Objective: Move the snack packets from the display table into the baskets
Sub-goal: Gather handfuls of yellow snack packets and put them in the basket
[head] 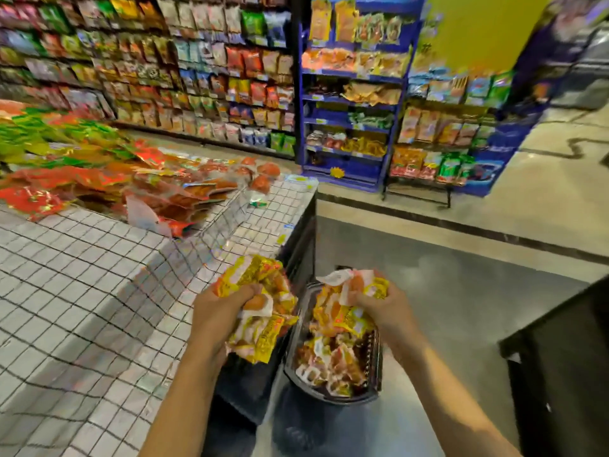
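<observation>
Yellow snack packets (260,311) bulge from the left grip (217,311), fingers curled round the bunch, while the right grip (379,308) clutches a second bunch (342,311) over the dark basket (378,371) on the floor, which holds a heap of like packets (329,364). The left bunch hangs beside the basket's rim, by the tiled surface (82,291), so I judge that slippery outer packets could slide free and miss it. Red and orange packets (99,183) lie on that surface.

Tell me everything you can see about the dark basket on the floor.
The dark plastic basket has a rounded rim and slotted walls. It stands upright on the grey floor beside the end of the white grid-patterned display table, partly filled with yellow, orange and white snack packets. The right hand holds more packets over its far end.
</observation>
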